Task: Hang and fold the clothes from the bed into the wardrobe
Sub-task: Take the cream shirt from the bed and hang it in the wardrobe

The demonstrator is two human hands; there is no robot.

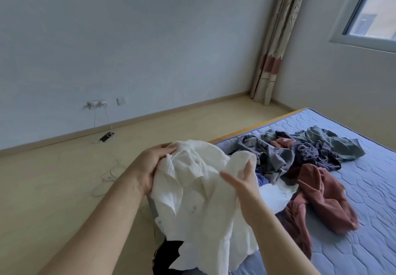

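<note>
A crumpled white shirt [199, 199] hangs in front of me above the near corner of the bed [368, 189]. My left hand [150, 165] grips its upper left edge, fingers curled into the cloth. My right hand [242, 180] holds the fabric on the right side, thumb on the front and fingers behind. On the blue quilted mattress lies a heap of clothes: grey and purple garments [300, 152], a dusty pink garment [321, 195] and a white piece [276, 197]. No wardrobe is in view.
A phone [106, 136] on a charging cable lies on the pale wood floor near a wall socket [96, 103]. White cable [107, 176] loops on the floor to my left. A curtain [272, 60] hangs in the corner, a window [372, 8] at the right.
</note>
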